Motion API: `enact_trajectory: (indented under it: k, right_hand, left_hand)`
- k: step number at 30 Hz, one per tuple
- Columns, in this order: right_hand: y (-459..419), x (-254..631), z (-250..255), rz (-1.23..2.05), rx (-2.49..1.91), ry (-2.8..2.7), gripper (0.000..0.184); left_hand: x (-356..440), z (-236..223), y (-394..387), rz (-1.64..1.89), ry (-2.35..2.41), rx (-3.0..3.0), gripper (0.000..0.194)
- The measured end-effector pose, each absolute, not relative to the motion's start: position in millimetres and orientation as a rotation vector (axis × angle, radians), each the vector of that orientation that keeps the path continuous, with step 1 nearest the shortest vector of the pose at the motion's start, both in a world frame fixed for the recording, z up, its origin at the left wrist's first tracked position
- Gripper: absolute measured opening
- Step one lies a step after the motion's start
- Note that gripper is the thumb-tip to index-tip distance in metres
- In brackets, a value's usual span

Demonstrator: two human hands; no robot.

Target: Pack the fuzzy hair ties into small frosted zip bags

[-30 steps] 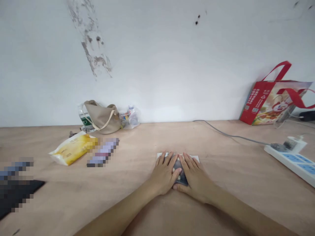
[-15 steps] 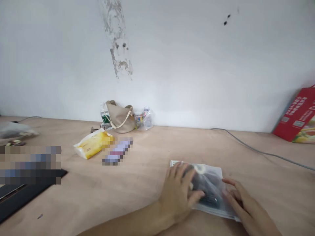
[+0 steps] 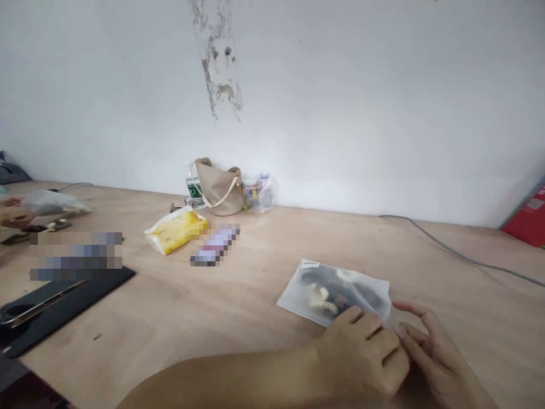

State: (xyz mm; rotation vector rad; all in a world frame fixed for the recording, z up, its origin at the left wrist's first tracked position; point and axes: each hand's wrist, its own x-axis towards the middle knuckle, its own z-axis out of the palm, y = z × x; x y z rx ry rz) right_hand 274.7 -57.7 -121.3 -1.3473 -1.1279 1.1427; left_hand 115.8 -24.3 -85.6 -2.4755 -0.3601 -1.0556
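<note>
A frosted translucent plastic bag (image 3: 293, 304) lies flat on the table in front of me, with dark and cream-coloured items (image 3: 321, 295) showing through it. A small white label sits at its far left corner. My left hand (image 3: 368, 352) is closed, its fingers curled at the bag's near right corner; the fingertips and the corner are hidden beneath the knuckles. Against the bag's right edge, my right hand (image 3: 430, 346) has its thumb and curled fingers at the edge, close to my left hand, with the index finger stretched out.
Left of the bag are a blurred-out phone-like object (image 3: 215, 245), a yellow tissue pack (image 3: 174, 230) and a black flat case (image 3: 68, 309). A beige handbag (image 3: 221, 190) stands by the wall. A grey cable (image 3: 443, 247) runs rightward. Another person's hand (image 3: 15, 215) is at far left.
My left hand has moved from lying spread on the bag to its near right corner and closed there. My right hand stays at the right edge. The view has shifted slightly.
</note>
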Motion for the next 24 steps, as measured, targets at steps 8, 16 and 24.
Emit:
enact_trajectory:
  k: [8, 16, 24]
  right_hand:
    - [-44.9, 309.2, -130.8, 1.034, -1.402, -1.093, 0.039]
    - [-42.1, 302.3, -109.6, 1.082, -1.417, -1.288, 0.038]
    - [-47.6, 287.5, -98.2, 1.165, -1.363, -1.269, 0.04]
  left_hand:
    - [41.1, -74.4, -7.9, -0.954, -0.616, -2.534, 0.013]
    - [10.3, -58.5, -11.1, -0.98, -0.907, -2.735, 0.006]
    - [56.2, -60.4, -6.0, -1.317, -1.139, -2.685, 0.01]
